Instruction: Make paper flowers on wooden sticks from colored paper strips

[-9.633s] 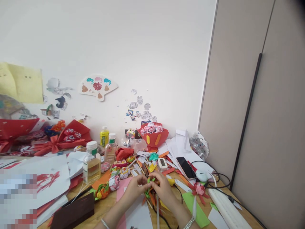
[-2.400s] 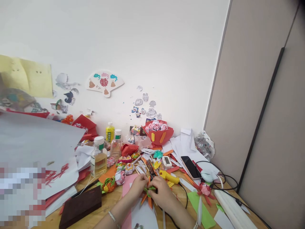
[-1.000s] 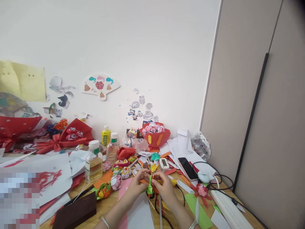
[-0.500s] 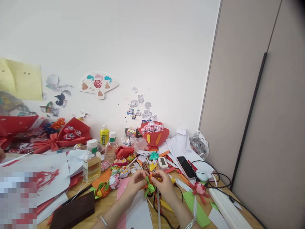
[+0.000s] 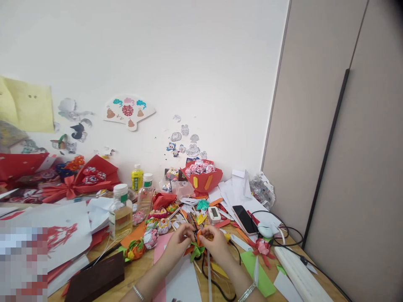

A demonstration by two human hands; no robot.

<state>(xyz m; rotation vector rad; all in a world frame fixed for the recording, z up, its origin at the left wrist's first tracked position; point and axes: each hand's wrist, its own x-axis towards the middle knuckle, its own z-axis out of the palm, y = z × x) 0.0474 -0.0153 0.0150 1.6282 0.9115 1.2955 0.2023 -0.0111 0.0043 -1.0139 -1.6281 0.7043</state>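
A wooden table (image 5: 135,266) is running along a white wall (image 5: 201,54), its top crowded with paper and flowers. Toward the near edge, at mid-table, 2 hands are working over an orange-and-green paper piece (image 5: 197,250). The right hand (image 5: 214,242) is pinching its orange part between thumb and fingers; the left hand (image 5: 181,239) is curving loosely around the other side, half open, and whether its fingertips are gripping I cannot tell.

At the far edge, a red paper bouquet (image 5: 203,188) is standing before the wall, with 3 bottles (image 5: 122,218) standing to its left. A phone (image 5: 244,218) is lying toward the far right corner, and a white power strip (image 5: 304,274) is lying along the right edge. A dark brown box (image 5: 96,277) is resting toward the near left corner.

Above, a fan-shaped cutout (image 5: 143,112) is hanging among small stickers (image 5: 193,150). A beige cabinet (image 5: 302,117) with a black handle (image 5: 331,138) is rising on the right.
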